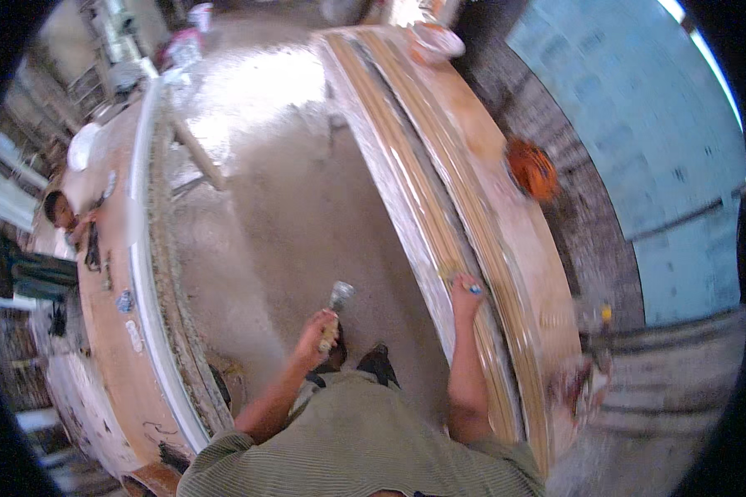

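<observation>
In front of my body, my left hand (313, 338) is closed around the pale handle of a hand tool (341, 292). The tool's flared, silvery-white head points away from me; blur hides its exact kind. My right hand (466, 296) grips a small brush (450, 272) with yellowish bristles and a bit of blue showing at the hand. Those bristles rest at the surface of the nearer long, ribbed, light-brown moulding (414, 186). A second, similar moulding (449, 149) lies alongside it, with a dark gap between the two.
The mouldings lie lengthwise on a long bench (547, 248). On its right side sits an orange container (532, 170); a whitish-orange bowl (435, 43) stands at its far end. Left, another long table (112, 348) holds small items, with a person (62, 214) beside it. Blue panels (638, 124) stand right.
</observation>
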`<act>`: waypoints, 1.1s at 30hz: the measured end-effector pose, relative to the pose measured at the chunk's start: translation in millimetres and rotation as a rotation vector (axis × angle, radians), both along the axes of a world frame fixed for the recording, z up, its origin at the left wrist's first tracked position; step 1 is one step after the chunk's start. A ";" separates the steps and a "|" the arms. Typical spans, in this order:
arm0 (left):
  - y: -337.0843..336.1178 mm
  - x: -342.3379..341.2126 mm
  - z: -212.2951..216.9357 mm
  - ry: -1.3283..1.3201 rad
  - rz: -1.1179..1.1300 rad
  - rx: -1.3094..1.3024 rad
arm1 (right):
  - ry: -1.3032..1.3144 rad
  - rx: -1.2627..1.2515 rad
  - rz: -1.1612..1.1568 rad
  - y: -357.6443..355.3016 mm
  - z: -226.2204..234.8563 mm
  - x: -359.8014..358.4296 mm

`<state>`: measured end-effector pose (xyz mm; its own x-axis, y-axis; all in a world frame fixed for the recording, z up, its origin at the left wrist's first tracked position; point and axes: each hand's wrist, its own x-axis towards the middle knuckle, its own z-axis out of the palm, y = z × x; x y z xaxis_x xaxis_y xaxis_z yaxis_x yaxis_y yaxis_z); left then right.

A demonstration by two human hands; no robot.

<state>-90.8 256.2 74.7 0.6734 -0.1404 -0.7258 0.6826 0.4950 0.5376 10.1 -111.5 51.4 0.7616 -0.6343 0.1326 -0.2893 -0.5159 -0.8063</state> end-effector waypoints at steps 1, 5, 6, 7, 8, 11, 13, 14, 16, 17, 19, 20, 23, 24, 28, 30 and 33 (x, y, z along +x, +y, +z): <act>-8.2 -5.9 7.1 -0.003 -0.031 0.002 | -0.003 0.050 -0.026 -22.2 -8.1 -31.5; -38.5 -36.3 -2.5 -0.034 -0.196 0.111 | -0.107 0.124 -0.077 -61.7 -27.6 -129.6; -47.6 -46.6 -1.6 -0.060 -0.191 0.070 | -0.125 0.089 -0.107 -66.8 -24.3 -160.6; -66.9 -52.8 3.5 -0.080 -0.232 0.006 | -0.049 0.116 -0.196 -89.9 -45.8 -199.8; -83.1 -56.1 1.4 -0.115 -0.250 -0.089 | 0.025 0.145 -0.288 -115.6 -68.8 -236.3; -119.5 -89.2 -4.4 -0.153 -0.288 0.000 | -0.056 0.043 -0.330 -119.2 -34.2 -321.2; -154.7 -120.0 7.6 -0.258 -0.304 0.040 | -0.004 0.062 -0.405 -133.4 -7.0 -382.1; -178.1 -141.3 4.5 -0.266 -0.306 0.001 | 0.022 0.069 -0.382 -147.4 9.0 -415.8; -216.7 -181.2 10.2 -0.285 -0.341 -0.055 | -0.027 0.045 -0.514 -183.1 -15.9 -504.3; -234.0 -202.2 18.9 -0.248 -0.417 -0.060 | -0.059 0.040 -0.566 -191.3 -24.0 -539.7; -261.0 -253.7 29.0 -0.192 -0.491 -0.058 | -0.007 -0.003 -0.657 -204.9 -3.4 -606.7; -275.2 -277.6 35.6 -0.196 -0.540 -0.047 | 0.029 -0.059 -0.711 -215.5 1.7 -641.1; -310.0 -334.9 38.9 -0.190 -0.670 -0.065 | 0.056 -0.037 -0.865 -255.2 -2.7 -738.4; -317.8 -343.9 42.1 -0.196 -0.713 -0.087 | 0.140 -0.068 -0.912 -268.5 -8.0 -769.1; -347.8 -382.9 64.5 -0.235 -0.820 -0.014 | 0.291 -0.059 -1.129 -331.9 -44.5 -895.5; -349.6 -393.2 62.8 -0.230 -0.837 -0.009 | 0.446 -0.198 -1.188 -361.8 -29.4 -934.0; -367.1 -414.3 71.5 -0.217 -0.910 -0.036 | 0.604 -0.411 -1.267 -403.8 -24.2 -1030.2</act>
